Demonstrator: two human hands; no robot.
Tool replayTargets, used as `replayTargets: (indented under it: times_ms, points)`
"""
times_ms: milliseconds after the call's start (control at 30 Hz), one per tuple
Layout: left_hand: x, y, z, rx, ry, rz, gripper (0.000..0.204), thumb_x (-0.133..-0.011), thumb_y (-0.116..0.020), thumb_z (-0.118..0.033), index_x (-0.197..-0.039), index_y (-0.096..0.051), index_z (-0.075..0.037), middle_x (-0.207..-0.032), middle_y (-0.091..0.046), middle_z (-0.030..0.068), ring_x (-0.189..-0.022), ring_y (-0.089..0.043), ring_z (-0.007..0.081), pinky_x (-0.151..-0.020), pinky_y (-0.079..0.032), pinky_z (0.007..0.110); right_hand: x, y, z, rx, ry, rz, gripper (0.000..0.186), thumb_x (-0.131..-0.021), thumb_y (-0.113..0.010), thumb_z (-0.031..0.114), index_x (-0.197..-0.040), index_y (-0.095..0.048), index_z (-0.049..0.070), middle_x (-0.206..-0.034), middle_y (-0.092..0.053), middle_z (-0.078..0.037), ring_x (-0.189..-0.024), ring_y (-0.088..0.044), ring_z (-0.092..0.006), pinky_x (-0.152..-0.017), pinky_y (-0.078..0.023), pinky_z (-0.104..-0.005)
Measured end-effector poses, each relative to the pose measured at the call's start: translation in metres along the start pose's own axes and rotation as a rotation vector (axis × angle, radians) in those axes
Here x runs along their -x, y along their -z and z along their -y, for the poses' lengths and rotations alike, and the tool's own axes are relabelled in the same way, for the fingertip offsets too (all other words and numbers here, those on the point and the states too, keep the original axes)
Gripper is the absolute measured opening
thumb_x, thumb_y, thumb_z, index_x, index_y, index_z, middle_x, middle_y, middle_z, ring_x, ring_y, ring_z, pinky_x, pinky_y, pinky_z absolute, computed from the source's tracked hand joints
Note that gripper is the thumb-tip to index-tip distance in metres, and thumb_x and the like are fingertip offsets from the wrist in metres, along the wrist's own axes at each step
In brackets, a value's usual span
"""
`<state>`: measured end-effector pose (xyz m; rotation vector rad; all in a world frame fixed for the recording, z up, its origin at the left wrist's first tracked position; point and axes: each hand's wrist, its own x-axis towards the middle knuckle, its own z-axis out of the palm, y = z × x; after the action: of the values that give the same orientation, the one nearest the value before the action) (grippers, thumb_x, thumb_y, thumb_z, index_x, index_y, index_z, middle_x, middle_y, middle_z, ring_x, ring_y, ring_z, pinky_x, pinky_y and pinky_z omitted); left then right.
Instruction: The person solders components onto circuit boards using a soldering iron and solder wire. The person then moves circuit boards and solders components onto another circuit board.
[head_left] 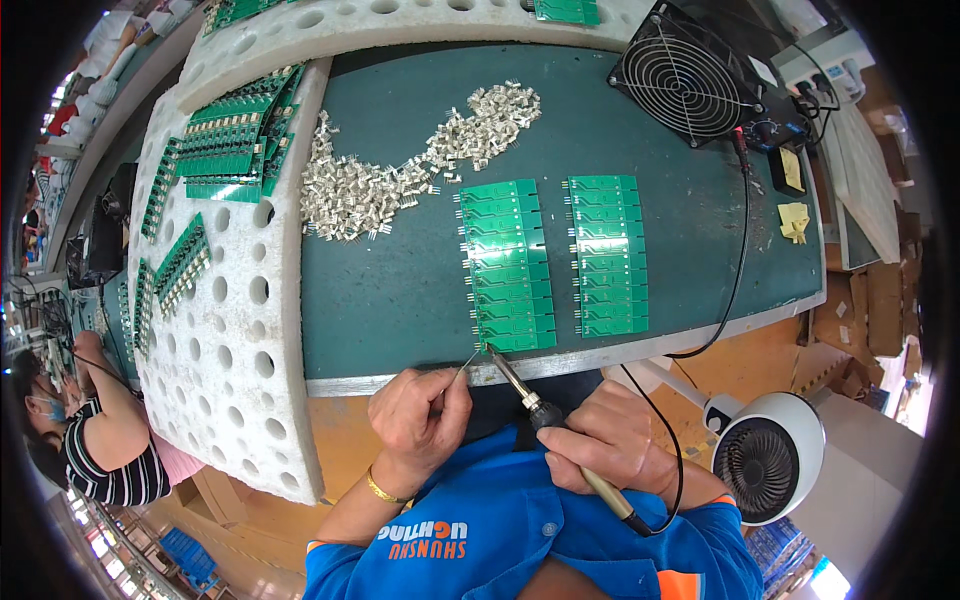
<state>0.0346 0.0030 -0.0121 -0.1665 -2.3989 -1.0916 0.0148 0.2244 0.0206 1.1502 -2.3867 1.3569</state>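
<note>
While right hand point(603, 432) grips gold-and-black pen-shaped soldering iron point(543, 411), fingers clamped round handle, left hand point(416, 412) pinches thin silvery wire point(466, 363), fingertips together; both tips at near-left corner of green rectangular circuit-board panel point(508, 265), contact unclear; panel flat on dark green tabletop point(390, 300); matching board set point(610, 255) right of panel; heaped small white connectors point(365, 190) beyond panel, leftward

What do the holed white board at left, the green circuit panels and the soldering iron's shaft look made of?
Holed white board: probably plastic foam, matte; it's thick, without shine. Green circuit panels: likely coated laminate, glossy; light glares off them. Soldering iron's shaft: seemingly metal, given its silvery sheen.
</note>
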Motion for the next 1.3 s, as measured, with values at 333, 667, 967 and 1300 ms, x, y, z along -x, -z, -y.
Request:
replayTargets:
  times_ms: [333, 667, 967, 1300]
  points:
    - [0.001, 0.002, 0.001, -0.026, -0.012, 0.008, 0.019, -0.073, -0.077, 0.004, -0.085, -0.065, -0.005, -0.055, -0.050, 0.0015, -0.044, -0.047, 0.0149, -0.042, -0.035, 0.030, -0.001, 0.004, 0.003, 0.057, 0.021, 0.041, 0.031, -0.068, -0.077, 0.010, -0.098, -0.069, 0.010, -0.062, -0.042, 0.002, -0.050, -0.048, -0.0142, -0.048, -0.033, -0.0291]
    - [-0.002, 0.000, -0.002, -0.004, 0.018, 0.022, 0.016, -0.076, -0.076, 0.003, -0.084, -0.065, -0.005, -0.056, -0.050, 0.0041, -0.044, -0.047, 0.0172, -0.042, -0.035, 0.031, 0.001, 0.021, 0.008, 0.125, -0.006, -0.081, 0.034, -0.067, -0.075, 0.007, -0.100, -0.069, 0.009, -0.065, -0.051, 0.001, -0.050, -0.050, -0.0155, -0.047, -0.034, -0.0291]
    - [0.010, -0.003, -0.001, 0.312, 0.291, 0.004, 0.004, -0.096, -0.058, 0.000, -0.094, -0.054, -0.001, -0.086, -0.049, 0.0021, -0.072, -0.042, 0.0061, -0.064, -0.037, 0.021, -0.003, 0.101, -0.045, 0.595, -0.097, -0.679, 0.028, -0.074, -0.062, -0.009, -0.099, -0.067, 0.002, -0.079, -0.067, -0.012, -0.060, -0.060, -0.0208, -0.055, -0.047, -0.0333]
    - [0.013, -0.013, 0.000, 0.322, 0.386, -0.191, 0.006, -0.101, -0.052, -0.008, -0.100, -0.048, -0.003, -0.088, -0.047, 0.0048, -0.067, -0.043, 0.0100, -0.058, -0.036, 0.024, -0.048, 0.219, -0.161, 0.859, -0.299, -0.988, 0.019, -0.086, -0.070, 0.012, -0.105, -0.069, 0.006, -0.099, -0.070, -0.014, -0.090, -0.068, -0.0278, -0.082, -0.052, -0.0352]
